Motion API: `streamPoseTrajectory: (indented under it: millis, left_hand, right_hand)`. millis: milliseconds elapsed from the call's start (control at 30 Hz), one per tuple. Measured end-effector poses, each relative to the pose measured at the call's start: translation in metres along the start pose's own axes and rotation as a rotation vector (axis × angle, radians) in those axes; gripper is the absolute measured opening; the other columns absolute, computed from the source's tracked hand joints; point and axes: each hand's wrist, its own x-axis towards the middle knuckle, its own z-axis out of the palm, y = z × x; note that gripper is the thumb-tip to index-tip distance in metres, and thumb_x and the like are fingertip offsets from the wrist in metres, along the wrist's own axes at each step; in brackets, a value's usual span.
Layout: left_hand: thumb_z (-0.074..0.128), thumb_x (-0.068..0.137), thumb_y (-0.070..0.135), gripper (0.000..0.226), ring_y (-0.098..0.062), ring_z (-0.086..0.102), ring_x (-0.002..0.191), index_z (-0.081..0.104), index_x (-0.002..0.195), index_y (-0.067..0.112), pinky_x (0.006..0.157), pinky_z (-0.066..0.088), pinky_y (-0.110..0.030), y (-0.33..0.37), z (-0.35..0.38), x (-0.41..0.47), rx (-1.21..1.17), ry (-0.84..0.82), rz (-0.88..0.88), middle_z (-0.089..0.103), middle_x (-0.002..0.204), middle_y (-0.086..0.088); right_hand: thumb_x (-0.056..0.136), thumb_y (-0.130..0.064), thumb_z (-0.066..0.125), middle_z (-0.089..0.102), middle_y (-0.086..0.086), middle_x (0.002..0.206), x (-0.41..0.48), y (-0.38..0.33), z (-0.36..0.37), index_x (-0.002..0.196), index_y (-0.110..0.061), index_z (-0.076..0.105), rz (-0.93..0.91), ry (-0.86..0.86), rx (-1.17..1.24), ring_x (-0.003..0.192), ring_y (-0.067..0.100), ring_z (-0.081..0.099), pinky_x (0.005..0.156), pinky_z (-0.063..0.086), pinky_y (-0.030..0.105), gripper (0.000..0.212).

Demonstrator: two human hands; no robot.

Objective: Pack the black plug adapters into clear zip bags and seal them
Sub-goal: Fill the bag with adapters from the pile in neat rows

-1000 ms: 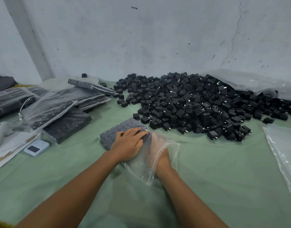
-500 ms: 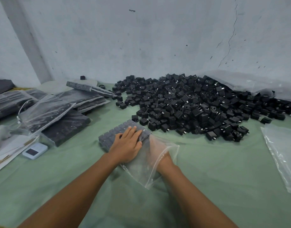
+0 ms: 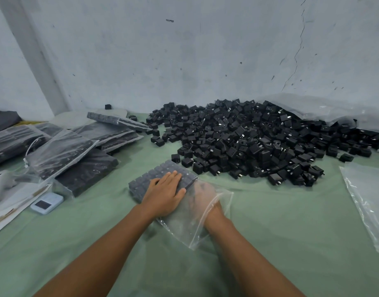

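Left grip is lying flat, fingers straight, pressing down on top of the bag over the block of adapters, just below frame centre. Right grip is sitting inside the bag thru its open mouth, wrist at the zip edge. It's showing only hazily thru the plastic, so can't tell if its fingers are straight or curled.

The block is lying in neat rows at the bag's far end, partly under the left palm. The bag's near half is lying slack & see-thru on the worktop. Zip isn't sealed yet.

The loose pile of black adapters is spreading across centre-right, its nearest pieces just beyond the block. A big plastic sheet is bunching behind it against the wall, upper right.

At mid left, filled bags are lying stacked, overlapping & tilting. A white gadget w/ a dark screen is lying at lower left, just beside that stack. At the right edge, empty bags are lying flat, well apart from both hands.
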Motion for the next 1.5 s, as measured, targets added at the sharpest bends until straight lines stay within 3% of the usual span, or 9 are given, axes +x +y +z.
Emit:
streamPoseTrajectory:
  millis: [233, 367, 700, 833, 967, 1100, 1233, 1367, 1500]
  left_hand:
    - [0.016, 0.104, 0.056, 0.054, -0.016, 0.01, 0.153, 0.007, 0.156, 0.047, 0.117, 0.013, -0.043, 0.005, -0.006, -0.001, 0.06, -0.021, 0.028, 0.013, 0.167, 0.001]
    - [0.02, 0.105, 0.05, 0.049, -0.019, 0.015, 0.151, 0.014, 0.153, 0.051, 0.115, 0.015, -0.047, 0.01, -0.012, 0.002, 0.082, -0.042, 0.023, 0.019, 0.165, -0.004]
    - [0.024, 0.104, 0.048, 0.046, -0.019, 0.017, 0.15, 0.021, 0.15, 0.053, 0.116, 0.013, -0.047, 0.009, -0.011, 0.001, 0.023, -0.022, 0.019, 0.022, 0.164, -0.003]
    - [0.029, 0.102, 0.056, 0.037, -0.019, 0.034, 0.139, 0.037, 0.137, 0.049, 0.109, 0.021, -0.05, 0.019, -0.012, 0.004, -0.014, 0.045, -0.02, 0.039, 0.151, 0.0]
    - [0.027, 0.102, 0.059, 0.034, -0.02, 0.033, 0.137, 0.041, 0.132, 0.047, 0.107, 0.02, -0.05, 0.021, -0.006, 0.005, -0.021, 0.075, -0.037, 0.039, 0.147, 0.0]
    - [0.026, 0.103, 0.057, 0.033, -0.02, 0.034, 0.136, 0.042, 0.13, 0.047, 0.107, 0.021, -0.051, 0.018, -0.007, 0.006, -0.038, 0.076, -0.024, 0.04, 0.147, 0.001]
    - [0.022, 0.104, 0.057, 0.038, -0.02, 0.031, 0.14, 0.037, 0.138, 0.048, 0.11, 0.02, -0.052, 0.019, -0.005, 0.003, -0.021, 0.079, -0.025, 0.037, 0.151, 0.0]
    - [0.021, 0.104, 0.057, 0.041, -0.019, 0.027, 0.144, 0.033, 0.143, 0.049, 0.112, 0.019, -0.051, 0.017, -0.005, 0.001, -0.012, 0.074, -0.03, 0.034, 0.154, 0.0]
    - [0.023, 0.103, 0.057, 0.041, -0.016, 0.026, 0.144, 0.032, 0.142, 0.051, 0.112, 0.018, -0.049, 0.019, -0.006, 0.002, -0.013, 0.065, -0.031, 0.034, 0.154, 0.002]
  right_hand:
    - [0.105, -0.021, 0.038, 0.061, 0.007, 0.122, -0.002, 0.005, -0.001, 0.124, -0.014, 0.055, 0.0, 0.012, 0.047, 0.109, 0.023, 0.059, 0.097, 0.047, 0.034, 0.027]
    - [0.104, -0.021, 0.037, 0.058, 0.011, 0.122, -0.006, 0.005, 0.0, 0.127, -0.009, 0.052, 0.028, 0.015, 0.162, 0.114, 0.026, 0.057, 0.098, 0.044, 0.032, 0.03]
    - [0.104, -0.025, 0.036, 0.049, 0.015, 0.135, -0.004, 0.006, -0.004, 0.138, -0.005, 0.042, 0.061, -0.063, -0.123, 0.123, 0.029, 0.051, 0.103, 0.044, 0.04, 0.039]
    - [0.102, -0.019, 0.035, 0.058, 0.011, 0.12, -0.005, 0.006, -0.008, 0.124, -0.009, 0.053, 0.027, -0.049, -0.198, 0.107, 0.024, 0.06, 0.091, 0.053, 0.038, 0.03]
    - [0.096, -0.017, 0.047, 0.056, 0.012, 0.108, -0.012, 0.0, -0.012, 0.115, -0.01, 0.06, -0.096, -0.073, -0.388, 0.096, 0.026, 0.059, 0.071, 0.052, 0.037, 0.024]
    - [0.091, -0.019, 0.056, 0.055, 0.012, 0.103, -0.012, 0.0, -0.015, 0.112, -0.011, 0.061, -0.145, -0.088, -0.438, 0.091, 0.028, 0.058, 0.073, 0.053, 0.038, 0.022]
    - [0.093, -0.025, 0.055, 0.053, 0.017, 0.11, -0.016, -0.002, -0.011, 0.116, -0.008, 0.059, -0.132, -0.068, -0.384, 0.095, 0.031, 0.054, 0.073, 0.046, 0.04, 0.029]
    - [0.098, -0.017, 0.045, 0.053, 0.016, 0.121, -0.017, -0.003, -0.004, 0.123, -0.006, 0.056, -0.081, -0.011, -0.27, 0.108, 0.031, 0.053, 0.087, 0.047, 0.04, 0.029]
    - [0.099, -0.016, 0.044, 0.056, 0.014, 0.12, -0.018, -0.004, 0.0, 0.123, -0.008, 0.057, -0.023, -0.028, -0.16, 0.107, 0.03, 0.056, 0.08, 0.047, 0.037, 0.028]
